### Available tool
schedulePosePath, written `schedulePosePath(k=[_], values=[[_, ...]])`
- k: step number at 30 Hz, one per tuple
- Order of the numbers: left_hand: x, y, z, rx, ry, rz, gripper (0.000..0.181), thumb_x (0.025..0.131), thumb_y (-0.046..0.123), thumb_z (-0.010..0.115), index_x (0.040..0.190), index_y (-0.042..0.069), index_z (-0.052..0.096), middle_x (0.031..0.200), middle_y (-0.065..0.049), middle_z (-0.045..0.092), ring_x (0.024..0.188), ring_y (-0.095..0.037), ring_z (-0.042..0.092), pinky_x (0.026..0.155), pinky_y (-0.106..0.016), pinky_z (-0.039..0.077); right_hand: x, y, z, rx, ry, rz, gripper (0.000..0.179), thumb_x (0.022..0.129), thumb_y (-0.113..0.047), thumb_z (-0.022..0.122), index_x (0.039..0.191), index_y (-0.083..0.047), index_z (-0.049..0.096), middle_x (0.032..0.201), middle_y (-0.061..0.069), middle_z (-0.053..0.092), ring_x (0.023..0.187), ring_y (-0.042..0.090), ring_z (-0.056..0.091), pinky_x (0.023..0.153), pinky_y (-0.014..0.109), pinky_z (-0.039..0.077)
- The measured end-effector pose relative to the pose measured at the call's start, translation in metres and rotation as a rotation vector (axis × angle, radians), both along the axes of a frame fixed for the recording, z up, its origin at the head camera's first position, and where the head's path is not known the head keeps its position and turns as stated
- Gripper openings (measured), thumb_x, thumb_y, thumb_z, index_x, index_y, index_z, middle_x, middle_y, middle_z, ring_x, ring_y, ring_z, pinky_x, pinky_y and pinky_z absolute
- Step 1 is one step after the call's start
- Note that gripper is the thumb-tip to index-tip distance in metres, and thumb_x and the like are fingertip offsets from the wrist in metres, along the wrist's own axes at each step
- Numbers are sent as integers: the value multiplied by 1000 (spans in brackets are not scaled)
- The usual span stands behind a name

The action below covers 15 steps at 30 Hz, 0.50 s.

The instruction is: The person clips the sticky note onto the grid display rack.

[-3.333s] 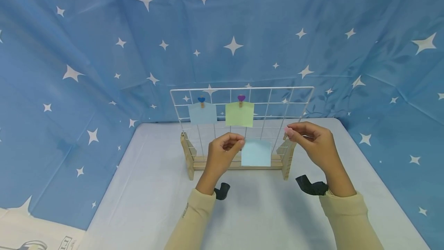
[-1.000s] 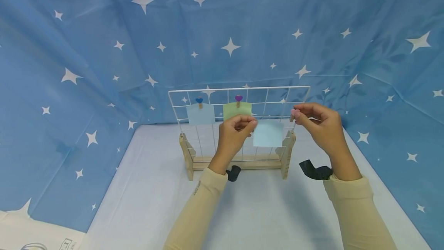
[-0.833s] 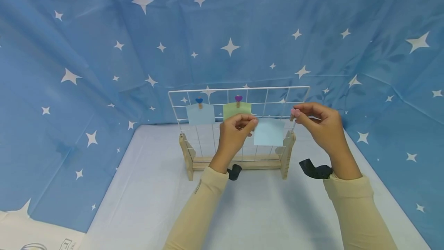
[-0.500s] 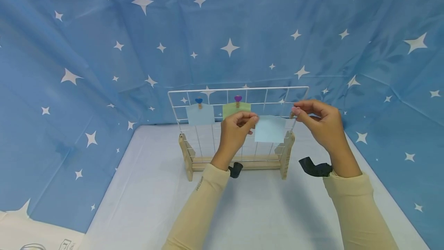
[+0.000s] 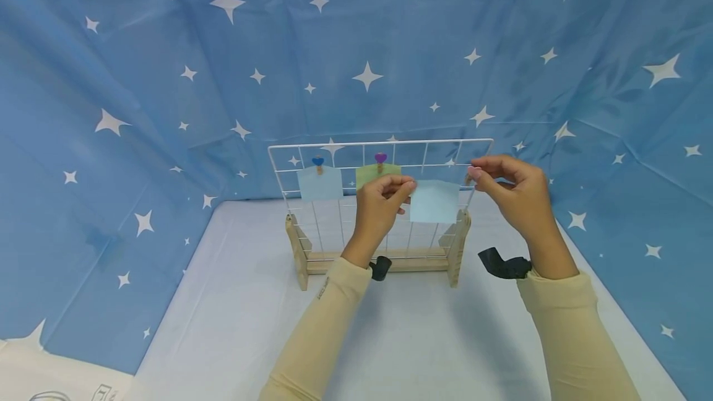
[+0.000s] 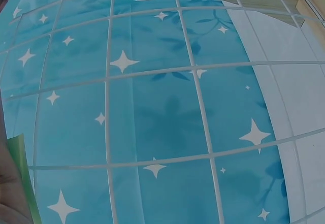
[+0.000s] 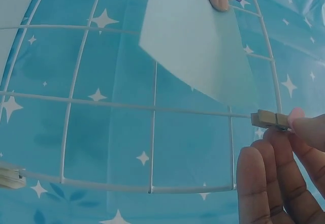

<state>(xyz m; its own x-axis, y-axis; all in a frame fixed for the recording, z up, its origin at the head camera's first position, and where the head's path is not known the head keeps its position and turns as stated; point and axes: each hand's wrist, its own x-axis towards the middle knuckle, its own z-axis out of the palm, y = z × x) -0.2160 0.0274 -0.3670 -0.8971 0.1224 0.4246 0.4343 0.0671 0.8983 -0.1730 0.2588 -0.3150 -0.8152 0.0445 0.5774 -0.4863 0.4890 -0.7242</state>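
Note:
My left hand [image 5: 384, 209] pinches a light blue paper note [image 5: 434, 202] by its upper left corner, in front of the white wire grid [image 5: 401, 142]. To the right, my right hand [image 5: 515, 197] grips a small wooden clothespin [image 7: 269, 119] with a pink end between thumb and fingers. In the right wrist view the clothespin's tip points toward the note, a gap apart from it. Another light blue note [image 5: 320, 184] hangs under a blue heart clothespin [image 5: 318, 161]. Beside it, a green note [image 5: 367, 173] under a purple heart clothespin [image 5: 380, 158] is partly hidden by my left hand.
A wooden base [image 5: 401, 265] with two side feet holds the grid upright on a white-covered table [image 5: 239, 327]. Blue star-patterned cloth [image 5: 367, 30] hangs behind and at the sides. A pale printed item [image 5: 61, 373] lies at the lower left.
Both hands have risen. The held note has moved up and to the right, closer to the grid's upper right part. The clothespin in my right hand has also come up.

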Motion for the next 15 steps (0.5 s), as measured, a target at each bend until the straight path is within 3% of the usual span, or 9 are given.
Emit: schedulePosePath(k=[15], values=[[-4, 6, 8, 2, 41, 24, 15, 103, 14, 77, 108, 0, 82, 96, -15, 81, 77, -12, 74, 60, -28, 63, -6, -2, 5, 5, -29, -15, 20, 101, -6, 77, 118, 5, 78, 93, -27, 70, 80, -5, 69, 77, 8, 54]])
